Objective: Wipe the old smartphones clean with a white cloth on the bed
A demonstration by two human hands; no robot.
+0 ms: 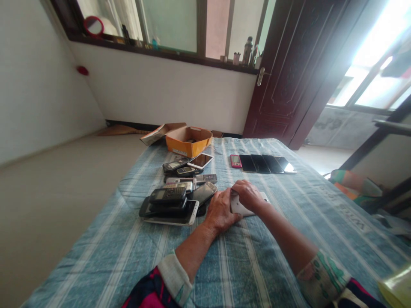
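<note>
A white smartphone [240, 208] lies on the cloth with its pale back up. My left hand [221, 212] grips its left end, the thumb along the near edge. Over its far left corner, the fingers of my right hand [248, 195] are curled and pressed down, covering part of the phone. Just left of my hands is a heap of old phones: a grey touchscreen phone [205, 193], a black keypad phone [167, 195] on top, and a white-framed phone [192, 212] underneath. Whatever detail my right fingertips touch is hidden.
Beyond the heap stands an open orange box [180, 147] with its lid [162, 133] leaning beside it. A row of dark smartphones [261, 164] and a pink keypad phone [235, 161] lie at the far right. A striped blue cloth [105, 256] covers the table.
</note>
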